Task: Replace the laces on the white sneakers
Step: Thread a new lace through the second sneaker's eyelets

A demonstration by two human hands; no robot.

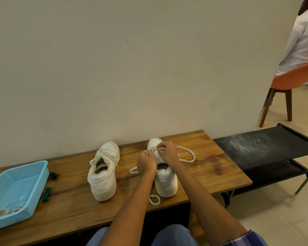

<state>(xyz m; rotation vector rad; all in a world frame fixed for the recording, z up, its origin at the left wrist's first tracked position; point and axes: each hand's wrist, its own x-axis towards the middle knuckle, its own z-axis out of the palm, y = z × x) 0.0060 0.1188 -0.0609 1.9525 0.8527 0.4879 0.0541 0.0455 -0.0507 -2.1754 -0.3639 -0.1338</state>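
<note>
Two white sneakers stand on the wooden table [212, 167], heels toward me. The left sneaker [103, 171] is laced. Over the right sneaker [164, 180] both my hands work near its front eyelets. My left hand [146, 161] grips the lace at the tongue. My right hand [168, 152] pinches the white lace [187, 153], which loops out to the right on the table. Another stretch of lace trails left of the shoe, and a small loop lies by its heel. The eyelets are hidden by my fingers.
A light blue plastic basket [34, 176] with coiled laces inside sits at the table's left end. Small green and dark items [46, 191] lie beside it. A black fabric rack [263, 150] adjoins the table on the right. A person sits on an orange chair [295, 80].
</note>
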